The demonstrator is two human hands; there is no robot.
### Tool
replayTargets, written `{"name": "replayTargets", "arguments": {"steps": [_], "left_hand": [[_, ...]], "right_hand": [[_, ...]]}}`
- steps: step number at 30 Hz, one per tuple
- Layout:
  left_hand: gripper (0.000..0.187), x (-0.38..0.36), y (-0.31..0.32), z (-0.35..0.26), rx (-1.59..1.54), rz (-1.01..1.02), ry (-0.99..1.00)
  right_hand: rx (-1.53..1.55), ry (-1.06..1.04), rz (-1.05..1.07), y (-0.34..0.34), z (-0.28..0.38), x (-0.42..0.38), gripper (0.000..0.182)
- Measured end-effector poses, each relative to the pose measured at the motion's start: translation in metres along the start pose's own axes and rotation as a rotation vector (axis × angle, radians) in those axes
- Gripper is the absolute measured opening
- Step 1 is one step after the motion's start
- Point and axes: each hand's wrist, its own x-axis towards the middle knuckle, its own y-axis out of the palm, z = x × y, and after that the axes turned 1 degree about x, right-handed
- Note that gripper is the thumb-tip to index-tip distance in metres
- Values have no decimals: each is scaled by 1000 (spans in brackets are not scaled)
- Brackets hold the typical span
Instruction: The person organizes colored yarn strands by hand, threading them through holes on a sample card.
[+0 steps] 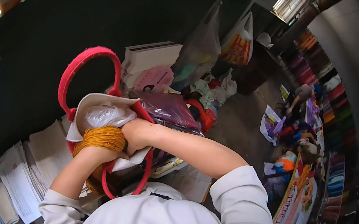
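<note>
A red bag (105,166) with a pale lining (79,116) stands open in front of me, its red handles (92,50) arching to either side. My left hand (107,154) is at the bag's near rim, holding a golden-yellow skein of yarn (101,138) that covers most of its fingers. More yellow strands hang below that wrist. My right hand (136,133) reaches into the bag's mouth, close beside the skein. Its fingers are hidden, so whether they grip anything does not show. Inside the bag lies a crumpled clear plastic bag (109,116), next to my right hand.
Stacks of paper (25,182) lie at the lower left. Beyond the bag are a plastic-wrapped dark red package (168,110) and white stacked boxes (150,60). Plastic bags (239,42) hang against the dark wall. To the right, people sit by a table (296,211) with coloured yarn.
</note>
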Motion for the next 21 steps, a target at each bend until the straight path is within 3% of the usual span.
{"name": "replayTargets", "arguments": {"steps": [3,5,8,12,19,21], "left_hand": [[62,7,0,3,66,67,16],[59,13,13,18,27,-99,142],[67,14,18,20,32,-126,198],[51,10,8,11,41,-76,120],[38,-1,-2,5,85,-56,145],[36,1,4,11,88,-139,165]], "right_hand": [[44,-43,-20,2,-3,-5,49],[37,-107,-28,6,-11,-3,43],[30,-184,5,1,-13,-9,41],[-20,-225,26,2,-17,-1,41],[-11,-261,40,-3,-16,-3,44],[-14,-264,34,-5,-14,-7,45]]}}
